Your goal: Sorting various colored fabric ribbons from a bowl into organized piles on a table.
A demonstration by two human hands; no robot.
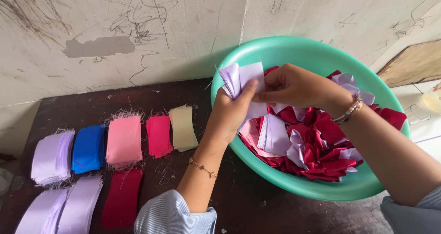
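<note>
My left hand [232,112] holds a bunch of folded lilac ribbon pieces [236,77] over the near left rim of a green plastic basin [294,48]. My right hand [294,84] pinches a flat lilac ribbon piece [255,107] against that bunch. The basin holds a heap of folded red ribbon pieces [321,153] and folded lilac ones [273,135], with some pale pink among them. Both wrists wear bracelets.
On the dark wooden table [193,179] lie stacks of cut ribbon: lilac [51,156], blue [88,147], pink [124,139], bright pink [159,135], cream [183,127], dark red [121,197], and more lilac [69,208]. A scribbled wall [138,27] stands behind.
</note>
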